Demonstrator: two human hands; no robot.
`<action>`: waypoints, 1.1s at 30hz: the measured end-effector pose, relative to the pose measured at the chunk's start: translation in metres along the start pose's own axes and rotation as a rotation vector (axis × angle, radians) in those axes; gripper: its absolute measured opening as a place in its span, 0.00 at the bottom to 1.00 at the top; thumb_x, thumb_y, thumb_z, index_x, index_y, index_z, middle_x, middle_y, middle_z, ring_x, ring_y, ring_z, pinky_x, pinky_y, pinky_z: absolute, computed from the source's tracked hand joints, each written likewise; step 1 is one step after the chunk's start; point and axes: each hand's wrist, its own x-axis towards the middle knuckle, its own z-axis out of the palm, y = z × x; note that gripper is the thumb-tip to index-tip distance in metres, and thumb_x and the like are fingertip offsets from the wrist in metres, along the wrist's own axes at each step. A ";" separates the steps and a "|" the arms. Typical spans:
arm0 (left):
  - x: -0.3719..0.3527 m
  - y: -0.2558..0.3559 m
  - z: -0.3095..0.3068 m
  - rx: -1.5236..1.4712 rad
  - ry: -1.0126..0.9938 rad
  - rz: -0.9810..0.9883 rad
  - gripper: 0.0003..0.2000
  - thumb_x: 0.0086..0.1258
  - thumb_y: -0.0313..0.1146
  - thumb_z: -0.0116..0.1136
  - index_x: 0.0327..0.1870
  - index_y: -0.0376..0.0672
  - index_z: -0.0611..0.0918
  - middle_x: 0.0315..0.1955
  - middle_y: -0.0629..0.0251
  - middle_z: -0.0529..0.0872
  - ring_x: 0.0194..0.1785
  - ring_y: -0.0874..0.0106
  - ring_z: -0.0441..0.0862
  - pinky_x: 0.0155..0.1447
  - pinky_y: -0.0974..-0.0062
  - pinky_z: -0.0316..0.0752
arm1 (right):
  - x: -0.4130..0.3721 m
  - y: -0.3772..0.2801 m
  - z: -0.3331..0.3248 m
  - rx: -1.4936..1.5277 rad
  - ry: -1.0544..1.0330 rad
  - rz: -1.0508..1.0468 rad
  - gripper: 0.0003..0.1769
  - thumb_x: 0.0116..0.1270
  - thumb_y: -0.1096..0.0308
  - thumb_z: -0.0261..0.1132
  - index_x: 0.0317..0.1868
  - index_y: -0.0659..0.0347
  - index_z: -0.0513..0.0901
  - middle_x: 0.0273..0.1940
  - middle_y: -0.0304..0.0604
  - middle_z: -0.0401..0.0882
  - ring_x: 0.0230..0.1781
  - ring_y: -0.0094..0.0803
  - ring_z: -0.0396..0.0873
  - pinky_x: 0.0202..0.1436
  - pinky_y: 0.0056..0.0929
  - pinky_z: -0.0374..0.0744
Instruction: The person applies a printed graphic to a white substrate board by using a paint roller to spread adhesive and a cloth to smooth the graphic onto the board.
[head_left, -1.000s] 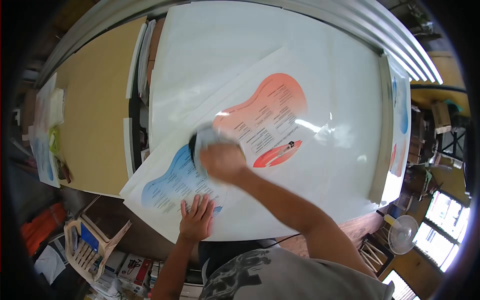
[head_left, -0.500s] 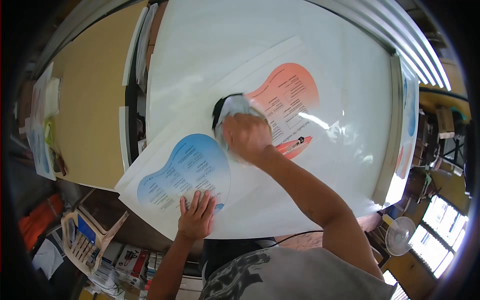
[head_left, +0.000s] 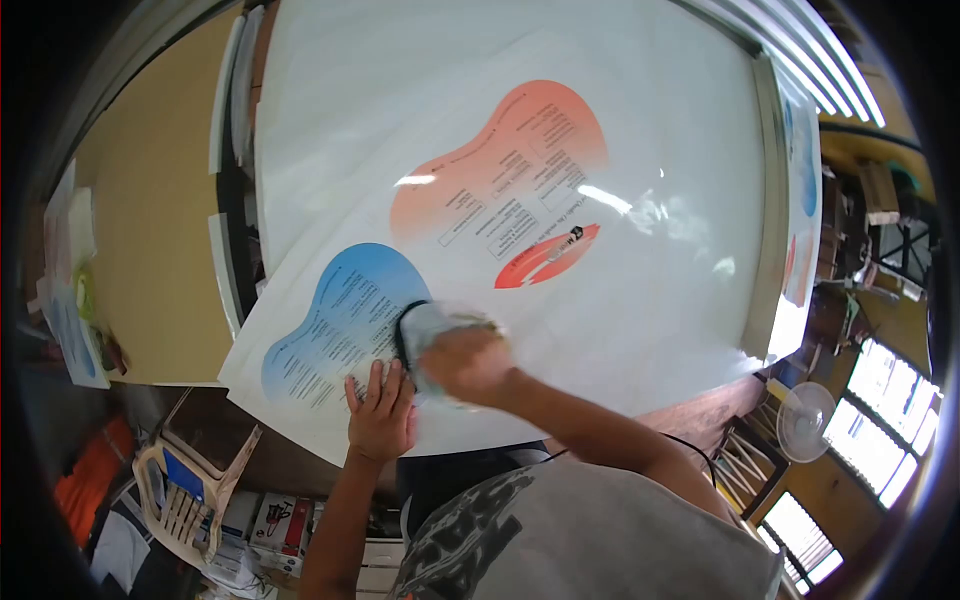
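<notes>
A white printed sheet lies at a slant on the large white table (head_left: 680,200). It bears a blue rounded print (head_left: 345,320) at the lower left and an orange rounded print (head_left: 500,165) farther up, with a red leaf-like mark (head_left: 545,258) below the orange one. My left hand (head_left: 380,420) rests on the sheet at the lower edge of the blue print, fingers spread. Just right of it, my right hand (head_left: 465,362) is closed on a pale, dark-edged pad (head_left: 430,325), blurred by motion, pressed to the sheet beside the blue print.
A tan board (head_left: 150,220) stands to the left beyond a dark gap. A plastic chair (head_left: 190,490) and boxes (head_left: 280,525) are below left. A fan (head_left: 803,420) and windows are at the right. A black cable runs near my right forearm.
My right hand and the pad have moved down toward my body, from between the two prints to beside my left hand, uncovering the orange print. My left hand stays on the sheet.
</notes>
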 end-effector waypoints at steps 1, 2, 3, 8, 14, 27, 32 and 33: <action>0.003 0.001 -0.002 0.010 -0.001 -0.014 0.29 0.68 0.41 0.54 0.72 0.45 0.74 0.75 0.56 0.67 0.79 0.52 0.61 0.76 0.31 0.44 | -0.008 0.019 -0.013 -0.055 -0.002 0.003 0.03 0.58 0.66 0.62 0.28 0.53 0.79 0.23 0.40 0.78 0.27 0.39 0.83 0.36 0.40 0.82; 0.001 0.004 -0.004 0.017 -0.009 -0.024 0.29 0.68 0.41 0.53 0.72 0.44 0.73 0.75 0.55 0.67 0.79 0.51 0.61 0.76 0.31 0.43 | -0.012 0.054 -0.021 -0.038 0.032 -0.003 0.01 0.57 0.67 0.62 0.29 0.53 0.80 0.25 0.39 0.79 0.29 0.37 0.83 0.34 0.38 0.81; -0.001 0.006 -0.004 0.010 -0.018 -0.008 0.29 0.68 0.41 0.53 0.72 0.44 0.73 0.75 0.55 0.67 0.79 0.51 0.61 0.76 0.31 0.43 | -0.009 0.100 -0.031 -0.029 0.073 -0.004 0.02 0.56 0.68 0.63 0.30 0.52 0.80 0.26 0.39 0.79 0.30 0.36 0.84 0.33 0.36 0.81; 0.002 0.002 -0.002 0.041 0.006 0.038 0.30 0.69 0.40 0.50 0.73 0.38 0.71 0.76 0.49 0.64 0.79 0.44 0.57 0.76 0.29 0.40 | 0.079 0.252 -0.140 -0.258 0.214 0.902 0.16 0.73 0.55 0.54 0.47 0.49 0.86 0.46 0.48 0.87 0.48 0.48 0.85 0.50 0.48 0.81; 0.002 0.005 -0.008 -0.003 0.096 0.033 0.31 0.70 0.40 0.54 0.74 0.41 0.68 0.78 0.50 0.61 0.80 0.48 0.56 0.75 0.29 0.42 | -0.024 0.233 -0.133 -0.335 0.441 1.268 0.23 0.75 0.52 0.49 0.47 0.59 0.85 0.51 0.56 0.85 0.55 0.56 0.81 0.57 0.52 0.78; -0.031 0.000 -0.047 0.093 -0.122 -0.099 0.46 0.58 0.41 0.63 0.78 0.34 0.57 0.77 0.33 0.50 0.80 0.34 0.45 0.77 0.31 0.38 | -0.234 0.003 -0.060 -0.296 0.593 1.302 0.39 0.59 0.59 0.72 0.67 0.62 0.66 0.64 0.62 0.71 0.65 0.58 0.71 0.67 0.54 0.72; -0.012 0.042 -0.062 0.206 -0.163 -0.166 0.43 0.56 0.32 0.65 0.74 0.27 0.59 0.72 0.26 0.58 0.74 0.30 0.58 0.74 0.39 0.61 | -0.245 0.014 -0.077 0.144 0.858 1.296 0.27 0.57 0.69 0.64 0.58 0.67 0.72 0.44 0.61 0.80 0.44 0.60 0.81 0.53 0.51 0.81; -0.012 0.040 -0.060 0.238 -0.157 -0.110 0.41 0.57 0.30 0.64 0.73 0.26 0.61 0.70 0.27 0.62 0.71 0.32 0.64 0.70 0.44 0.67 | -0.248 0.015 -0.086 0.137 0.880 1.299 0.27 0.57 0.69 0.64 0.58 0.67 0.72 0.44 0.61 0.80 0.44 0.60 0.81 0.53 0.51 0.81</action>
